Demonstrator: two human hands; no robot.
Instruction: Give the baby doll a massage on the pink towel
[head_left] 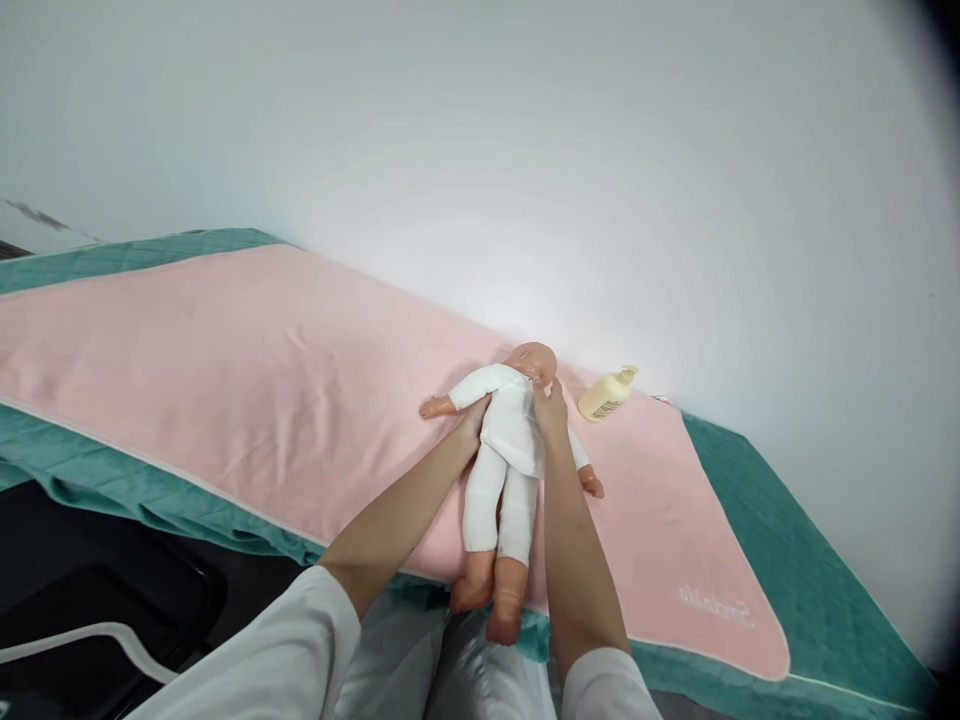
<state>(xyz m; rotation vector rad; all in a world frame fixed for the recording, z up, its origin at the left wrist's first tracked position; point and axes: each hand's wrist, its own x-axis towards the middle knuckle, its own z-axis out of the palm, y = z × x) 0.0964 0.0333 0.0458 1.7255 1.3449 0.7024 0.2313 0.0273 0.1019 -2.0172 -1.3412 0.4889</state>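
Note:
A baby doll (514,425) in white clothes lies on its back on a pink mat (300,370), its head towards the wall and its bare feet over the near edge. My left hand (477,415) is at the side of the doll's body, under its outstretched arm, with the fingers hidden behind the torso. At the doll's neck and shoulder is my right hand (551,405), its fingers bent against the doll. A pale yellow pump bottle (606,394) lies tilted on the mat, to the right of the doll's head.
Under the mat is a green quilted cover (795,540), showing along the edges. A pale wall (480,150) rises directly behind. At the lower left are a black object (90,590) and a white tube (112,630).

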